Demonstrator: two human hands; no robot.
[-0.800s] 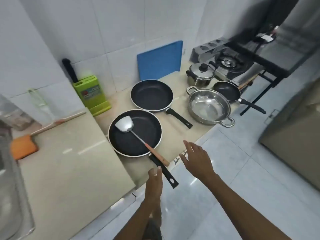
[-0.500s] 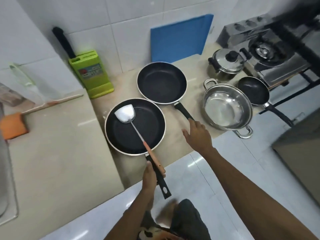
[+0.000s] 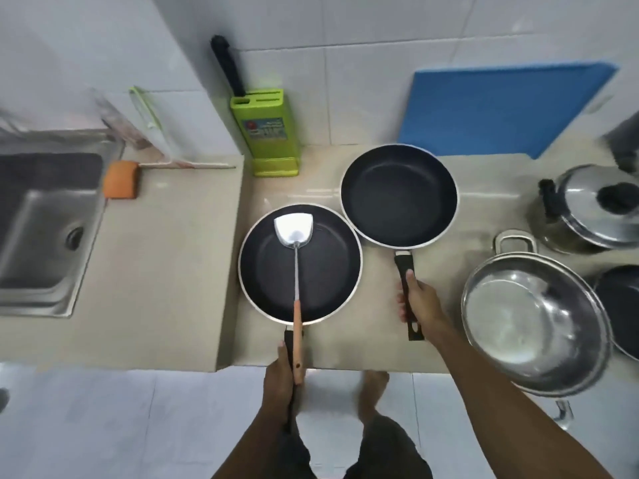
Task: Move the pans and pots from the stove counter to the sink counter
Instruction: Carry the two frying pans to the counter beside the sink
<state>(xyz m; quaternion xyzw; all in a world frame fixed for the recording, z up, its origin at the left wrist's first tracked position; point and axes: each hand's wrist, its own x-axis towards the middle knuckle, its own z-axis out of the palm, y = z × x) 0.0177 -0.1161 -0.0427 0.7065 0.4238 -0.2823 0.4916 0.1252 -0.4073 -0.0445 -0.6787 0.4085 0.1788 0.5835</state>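
Note:
Two black frying pans sit side by side on the beige stove counter (image 3: 366, 340). The near pan (image 3: 332, 267) holds a steel spatula (image 3: 294, 233) with a wooden grip. My left hand (image 3: 280, 378) is closed around this pan's black handle at the counter's front edge. The far pan (image 3: 399, 195) stands to its right, and my right hand (image 3: 420, 302) grips its black handle (image 3: 404, 271). Further right are a wide steel pot (image 3: 529, 326), a lidded steel pot (image 3: 591, 209) and another dark pan (image 3: 619, 305) cut off by the frame.
The sink counter (image 3: 155, 271) lies on the left, one step higher, with the steel sink (image 3: 45, 229) and an orange sponge (image 3: 121, 179). A green knife block (image 3: 268, 133) and a blue cutting board (image 3: 501, 108) lean against the tiled wall.
The camera has swung over the counter. My right hand moved from beside the far pan's handle to a full grip on it. My left hand closed more firmly on the near pan's handle.

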